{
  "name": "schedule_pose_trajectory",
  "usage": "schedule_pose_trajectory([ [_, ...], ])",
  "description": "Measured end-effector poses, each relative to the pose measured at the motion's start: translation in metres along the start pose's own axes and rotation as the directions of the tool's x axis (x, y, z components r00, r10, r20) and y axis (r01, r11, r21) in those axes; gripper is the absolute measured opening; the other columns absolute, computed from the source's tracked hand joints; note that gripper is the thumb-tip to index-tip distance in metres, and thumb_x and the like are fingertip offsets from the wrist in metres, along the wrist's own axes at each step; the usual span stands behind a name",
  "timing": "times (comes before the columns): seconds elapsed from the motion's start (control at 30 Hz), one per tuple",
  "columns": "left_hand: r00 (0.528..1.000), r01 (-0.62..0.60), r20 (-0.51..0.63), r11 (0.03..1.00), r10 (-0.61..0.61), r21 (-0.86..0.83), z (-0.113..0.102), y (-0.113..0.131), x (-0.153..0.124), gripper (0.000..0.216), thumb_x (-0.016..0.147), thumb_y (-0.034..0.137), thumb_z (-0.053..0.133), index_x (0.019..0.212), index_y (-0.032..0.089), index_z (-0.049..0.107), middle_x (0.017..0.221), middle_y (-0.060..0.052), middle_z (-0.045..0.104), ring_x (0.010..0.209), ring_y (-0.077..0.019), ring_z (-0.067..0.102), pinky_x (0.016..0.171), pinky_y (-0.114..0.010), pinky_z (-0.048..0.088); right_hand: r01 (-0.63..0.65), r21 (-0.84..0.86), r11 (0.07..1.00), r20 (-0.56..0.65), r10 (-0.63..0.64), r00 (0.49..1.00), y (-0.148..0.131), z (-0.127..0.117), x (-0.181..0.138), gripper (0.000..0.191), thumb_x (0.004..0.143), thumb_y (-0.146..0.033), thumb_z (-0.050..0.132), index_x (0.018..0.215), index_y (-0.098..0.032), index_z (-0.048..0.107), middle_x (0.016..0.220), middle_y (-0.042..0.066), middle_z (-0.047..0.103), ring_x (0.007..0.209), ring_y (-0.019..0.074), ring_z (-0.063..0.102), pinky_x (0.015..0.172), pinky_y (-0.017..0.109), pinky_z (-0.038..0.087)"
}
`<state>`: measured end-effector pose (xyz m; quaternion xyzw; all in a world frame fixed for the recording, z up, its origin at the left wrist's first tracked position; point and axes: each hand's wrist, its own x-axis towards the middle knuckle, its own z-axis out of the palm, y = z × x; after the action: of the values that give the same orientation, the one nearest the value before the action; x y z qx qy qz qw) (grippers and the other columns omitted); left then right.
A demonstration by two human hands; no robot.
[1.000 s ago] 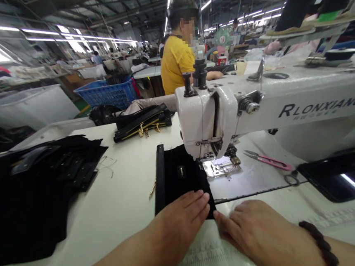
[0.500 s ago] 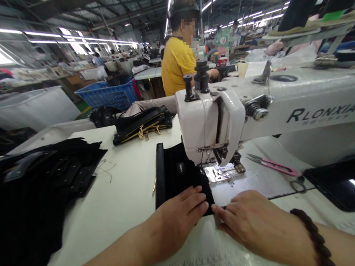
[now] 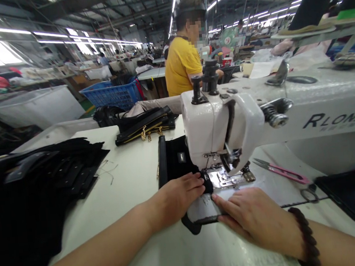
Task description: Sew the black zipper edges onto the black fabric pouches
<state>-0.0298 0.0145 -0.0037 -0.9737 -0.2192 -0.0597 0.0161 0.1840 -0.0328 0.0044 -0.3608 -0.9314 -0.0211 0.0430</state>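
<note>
A black fabric piece [image 3: 175, 160] with a small label lies on the white table, its right edge by the presser foot [image 3: 231, 177] of the white sewing machine [image 3: 250, 114]. My left hand [image 3: 178, 195] rests on the fabric's near end, fingers pressed flat against it. My right hand [image 3: 250, 215], with a dark bead bracelet at the wrist, lies palm down beside it, fingertips on a thin black strap [image 3: 200, 222] that loops on the table under both hands.
A stack of black pieces [image 3: 36, 191] covers the table's left side. Black pieces with gold zippers [image 3: 145, 125] lie at the back. Pink-handled snips [image 3: 282, 170] rest right of the needle. A person in a yellow shirt [image 3: 182, 64] sits behind, next to a blue basket [image 3: 112, 93].
Both hands have slid forward toward the presser foot, pushing the black fabric further under the machine. A black strap loop now shows on the table beneath them.
</note>
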Motion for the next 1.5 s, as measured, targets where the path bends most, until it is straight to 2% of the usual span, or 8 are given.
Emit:
schedule_pose_trajectory([
  [0.23,0.984,0.080,0.160,0.996,-0.084,0.029,-0.011,-0.009,0.015,0.028,0.086,0.016,0.045,0.113,0.011,0.051,0.123,-0.005,0.050,0.119,-0.0137,0.038,0.105,-0.023,0.022,-0.018,0.039,0.999,0.025,0.017,1.000,0.000,0.000,0.001,0.027,0.085,-0.032,0.045,0.103,-0.014,0.053,0.062,0.000,0.060,0.052,0.0157,0.052,0.047,0.030,0.019],
  [0.8,0.988,0.102,0.110,0.993,-0.109,0.064,-0.011,-0.009,0.021,0.024,0.083,0.012,0.049,0.106,0.014,0.055,0.111,-0.002,0.059,0.109,-0.0120,0.048,0.100,-0.019,0.027,-0.024,0.027,0.999,0.069,0.022,0.997,0.000,-0.003,0.001,0.026,0.086,-0.033,0.042,0.102,-0.015,0.053,0.062,0.001,0.060,0.051,0.0162,0.051,0.047,0.030,0.016],
  [0.93,0.987,0.103,0.121,0.993,-0.109,0.056,-0.014,-0.012,0.023,0.024,0.083,0.011,0.047,0.104,0.011,0.057,0.107,-0.005,0.060,0.108,-0.0168,0.048,0.099,-0.025,0.031,-0.036,0.024,0.999,0.076,0.034,0.997,0.000,-0.004,0.001,0.027,0.086,-0.034,0.043,0.103,-0.016,0.052,0.063,0.001,0.061,0.051,0.0164,0.051,0.047,0.030,0.016],
  [1.03,0.968,0.222,0.119,0.975,-0.220,-0.006,-0.026,-0.013,0.020,0.023,0.087,0.019,0.043,0.101,0.018,0.061,0.108,-0.006,0.058,0.104,-0.0216,0.050,0.092,-0.035,0.038,-0.034,0.039,0.999,0.073,0.031,0.997,0.001,-0.004,0.001,0.028,0.087,-0.034,0.041,0.105,-0.015,0.051,0.063,0.001,0.061,0.051,0.0157,0.051,0.047,0.030,0.018],
  [1.13,0.946,0.295,0.162,0.953,-0.282,-0.063,-0.044,-0.001,0.012,0.023,0.087,0.021,0.043,0.101,0.017,0.061,0.106,-0.008,0.056,0.095,-0.0203,0.054,0.083,-0.032,0.044,-0.009,0.081,0.997,0.019,0.008,1.000,0.003,-0.003,-0.001,0.027,0.089,-0.032,0.039,0.105,-0.014,0.051,0.063,0.001,0.060,0.053,0.0141,0.051,0.048,0.028,0.021],
  [1.27,0.961,0.186,0.228,0.975,-0.155,-0.118,-0.063,0.031,0.002,0.016,0.085,0.015,0.046,0.084,0.015,0.062,0.083,-0.004,0.061,0.077,-0.0154,0.056,0.070,-0.024,0.046,0.044,0.108,0.993,-0.057,-0.038,0.998,0.005,-0.002,-0.003,0.023,0.090,-0.025,0.035,0.100,-0.014,0.053,0.060,0.000,0.057,0.052,0.0121,0.049,0.049,0.028,0.024],
  [1.37,0.963,0.206,0.207,0.965,-0.171,-0.164,-0.072,0.040,-0.004,0.013,0.082,0.023,0.053,0.089,0.017,0.062,0.089,-0.004,0.060,0.081,-0.0169,0.056,0.072,-0.027,0.046,0.081,0.094,0.992,-0.075,-0.074,0.994,0.004,-0.002,-0.002,0.023,0.091,-0.023,0.035,0.100,-0.015,0.054,0.060,0.000,0.056,0.052,0.0120,0.049,0.049,0.027,0.024],
  [1.5,0.933,0.310,0.226,0.944,-0.280,-0.109,-0.071,0.020,-0.028,0.059,0.064,0.040,0.068,0.116,0.017,0.051,0.114,-0.013,0.051,0.100,-0.0278,0.050,0.082,-0.040,0.044,0.088,0.068,0.994,-0.073,-0.083,0.994,0.003,-0.002,0.000,0.023,0.090,-0.023,0.036,0.104,-0.016,0.053,0.059,-0.001,0.056,0.051,0.0123,0.049,0.048,0.027,0.023],
])
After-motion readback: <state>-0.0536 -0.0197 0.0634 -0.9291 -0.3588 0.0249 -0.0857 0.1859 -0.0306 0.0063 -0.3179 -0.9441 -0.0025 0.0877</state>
